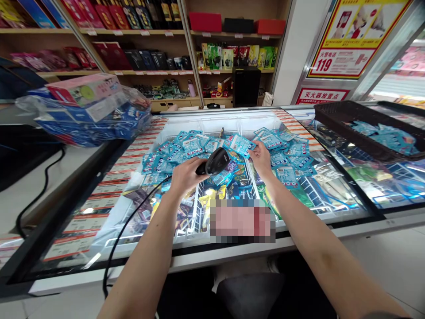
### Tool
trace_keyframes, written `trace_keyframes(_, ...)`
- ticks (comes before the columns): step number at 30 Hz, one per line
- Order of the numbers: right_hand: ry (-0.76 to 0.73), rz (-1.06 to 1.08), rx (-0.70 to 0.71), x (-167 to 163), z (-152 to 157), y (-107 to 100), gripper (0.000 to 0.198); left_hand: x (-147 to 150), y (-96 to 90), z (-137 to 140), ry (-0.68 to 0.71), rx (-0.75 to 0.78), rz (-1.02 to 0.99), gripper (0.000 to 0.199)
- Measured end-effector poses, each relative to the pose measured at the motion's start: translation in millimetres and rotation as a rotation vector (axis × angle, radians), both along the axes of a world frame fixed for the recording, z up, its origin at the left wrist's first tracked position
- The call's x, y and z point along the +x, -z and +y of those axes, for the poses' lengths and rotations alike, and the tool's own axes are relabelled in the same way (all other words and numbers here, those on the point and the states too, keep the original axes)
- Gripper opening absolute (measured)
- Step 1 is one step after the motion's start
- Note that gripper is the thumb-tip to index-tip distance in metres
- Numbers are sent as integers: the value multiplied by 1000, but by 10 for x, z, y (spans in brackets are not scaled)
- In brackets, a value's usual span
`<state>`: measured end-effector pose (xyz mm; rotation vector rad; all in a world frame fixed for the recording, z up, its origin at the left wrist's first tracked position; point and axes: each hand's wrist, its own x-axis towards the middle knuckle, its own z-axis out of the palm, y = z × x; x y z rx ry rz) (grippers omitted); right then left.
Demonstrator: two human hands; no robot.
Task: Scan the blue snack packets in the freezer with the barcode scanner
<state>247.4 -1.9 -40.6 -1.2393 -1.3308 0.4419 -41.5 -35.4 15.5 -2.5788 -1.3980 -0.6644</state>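
Observation:
A black barcode scanner with a trailing cable is gripped in my left hand, its head tilted toward the right. My right hand pinches the edge of a blue packet, whose barcode label faces up near the scanner's head. Both are held over the glass top of a chest freezer. Many similar blue packets lie in a pile on the glass to the left, and another pile spreads to the right of my right hand.
Colourful bags show through the glass in white wire baskets. A dark basket with blue packets stands at the right. Plastic-wrapped boxes sit at the left, near a black cable. Stocked shelves line the back.

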Motion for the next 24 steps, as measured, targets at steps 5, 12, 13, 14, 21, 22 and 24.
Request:
trace_keyframes(5, -49, 38, 16, 12, 37, 37, 37, -19, -10, 13, -5, 2, -10, 38)
trace_keyframes(12, -59, 50, 31, 16, 50, 57, 36, -17, 5, 10, -15, -20, 23, 38)
trace_keyframes(13, -58, 54, 30, 17, 51, 58, 36, -17, 5, 9, -18, -19, 30, 38)
trace_keyframes(14, -55, 56, 29, 19, 53, 58, 36, -18, 3, 8, -21, -17, 38, 38)
trace_keyframes(21, -35, 30, 24, 25, 58, 57, 34, -22, -6, 10, -18, 8, 75, 39)
trace_keyframes(22, -37, 25, 27, 23, 53, 54, 34, -21, -4, 11, -17, 11, 75, 39)
trace_keyframes(24, -42, 12, 25, 16, 40, 45, 34, -19, -2, 12, -18, 11, 71, 39)
